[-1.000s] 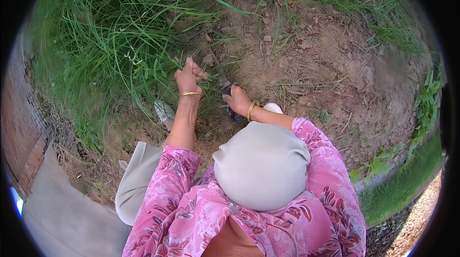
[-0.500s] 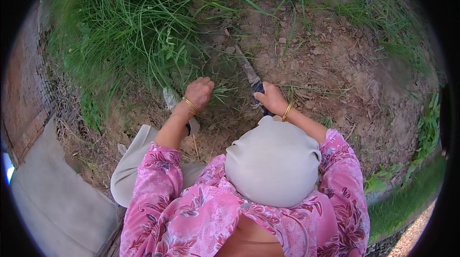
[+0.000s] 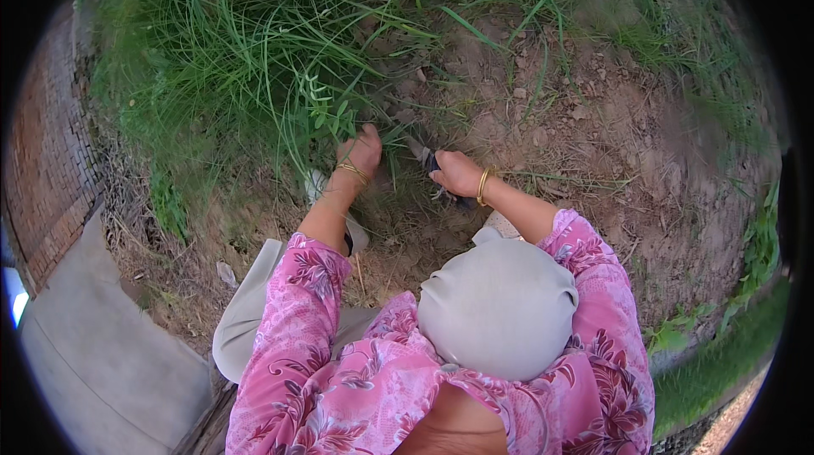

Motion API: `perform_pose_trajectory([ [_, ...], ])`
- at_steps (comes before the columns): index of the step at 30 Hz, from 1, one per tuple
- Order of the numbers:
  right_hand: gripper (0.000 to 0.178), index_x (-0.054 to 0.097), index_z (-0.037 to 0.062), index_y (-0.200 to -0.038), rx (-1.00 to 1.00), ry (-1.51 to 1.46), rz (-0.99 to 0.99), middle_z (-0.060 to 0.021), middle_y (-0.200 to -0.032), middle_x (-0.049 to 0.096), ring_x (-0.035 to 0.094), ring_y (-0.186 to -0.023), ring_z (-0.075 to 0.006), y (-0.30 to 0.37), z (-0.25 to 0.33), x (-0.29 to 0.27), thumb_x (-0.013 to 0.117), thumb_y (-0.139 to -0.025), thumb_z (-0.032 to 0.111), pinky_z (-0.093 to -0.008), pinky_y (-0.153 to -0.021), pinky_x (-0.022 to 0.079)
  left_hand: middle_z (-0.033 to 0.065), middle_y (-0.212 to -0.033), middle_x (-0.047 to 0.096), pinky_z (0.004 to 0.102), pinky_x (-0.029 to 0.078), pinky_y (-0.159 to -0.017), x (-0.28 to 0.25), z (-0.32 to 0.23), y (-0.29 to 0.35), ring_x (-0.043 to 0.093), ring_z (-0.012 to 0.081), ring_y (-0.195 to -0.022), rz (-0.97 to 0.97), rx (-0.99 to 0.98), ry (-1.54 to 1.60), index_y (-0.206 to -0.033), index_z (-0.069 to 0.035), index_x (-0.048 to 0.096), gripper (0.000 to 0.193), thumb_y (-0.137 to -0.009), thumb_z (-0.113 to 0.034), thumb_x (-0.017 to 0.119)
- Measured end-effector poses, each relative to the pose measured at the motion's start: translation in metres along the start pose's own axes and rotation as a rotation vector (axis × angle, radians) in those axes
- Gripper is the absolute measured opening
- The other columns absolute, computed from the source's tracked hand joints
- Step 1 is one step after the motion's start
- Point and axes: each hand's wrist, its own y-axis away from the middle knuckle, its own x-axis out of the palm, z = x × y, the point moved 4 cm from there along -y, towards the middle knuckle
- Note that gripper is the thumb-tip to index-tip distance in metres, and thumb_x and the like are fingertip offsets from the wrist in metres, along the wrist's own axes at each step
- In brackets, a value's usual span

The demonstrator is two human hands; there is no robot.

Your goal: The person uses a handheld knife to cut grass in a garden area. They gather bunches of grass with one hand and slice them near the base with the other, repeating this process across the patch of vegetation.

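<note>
My left hand [image 3: 360, 152] is closed at the base of the tall grass [image 3: 254, 56], its fingers curled around stems that are partly hidden. A leafy weed [image 3: 326, 111] stands just beyond its knuckles. My right hand [image 3: 458, 173] grips the dark, wrapped handle of a bladed hand tool [image 3: 420, 150]. The tool points away and to the left, its far end hidden among the grass near my left hand. Both wrists carry gold-coloured bangles.
Brown soil [image 3: 585, 124] with clods and dry stalks spreads to the right. A brick surface [image 3: 51, 150] and a grey slab [image 3: 110, 336] lie at the left. My knee [image 3: 500, 311] is close below the right hand; low green leaves [image 3: 678, 328] grow at the right.
My left hand has moved slightly right and is now against the grass base. My right hand has shifted left, taking the tool farther into the grass; less of its blade shows.
</note>
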Motion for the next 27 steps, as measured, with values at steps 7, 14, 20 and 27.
perform_pose_trajectory([
  [7,0.026,0.054,-0.0093,-0.079,-0.045,0.019,0.137,-0.0278,-0.08,0.059,0.059,-0.082,-0.0404,-0.004,0.0,-0.012,0.057,-0.076,0.016,-0.0439,-0.072,0.046,0.0223,-0.067,0.058,0.0423,0.048,-0.057,-0.004,0.004,0.011,0.059,0.0386,-0.062,0.034,-0.037,0.361,-0.084,0.001,0.049,0.01,-0.077,-0.004,0.045],
  [14,0.021,0.054,-0.0093,-0.079,0.047,-0.01,0.149,-0.0295,-0.08,0.058,0.058,-0.08,-0.0419,-0.032,0.013,0.001,0.055,-0.077,0.011,-0.0434,-0.068,0.047,0.0236,-0.069,0.059,0.0485,0.047,-0.055,0.014,0.01,0.011,0.059,0.0392,-0.065,-0.001,-0.124,0.615,-0.087,0.002,0.056,0.016,-0.075,-0.005,0.047],
  [20,0.026,0.052,-0.011,-0.078,0.067,-0.306,0.033,-0.0299,-0.079,0.058,0.059,-0.081,-0.042,0.0,0.009,0.039,0.055,-0.077,0.015,-0.0442,-0.068,0.046,0.0221,-0.069,0.06,0.0468,0.047,-0.056,0.023,0.021,0.013,0.059,0.0388,-0.065,-0.077,-0.032,0.602,-0.092,0.001,0.058,0.021,-0.074,-0.005,0.049],
  [27,0.026,0.048,-0.0084,-0.079,0.052,-0.187,-0.032,-0.0294,-0.075,0.056,0.056,-0.077,-0.0445,-0.031,0.018,0.063,0.057,-0.08,0.016,-0.0451,-0.065,0.045,0.0209,-0.066,0.059,0.0463,0.048,-0.055,0.026,0.017,0.016,0.059,0.0388,-0.063,-0.048,-0.02,0.506,-0.09,-0.001,0.057,0.019,-0.072,-0.007,0.052],
])
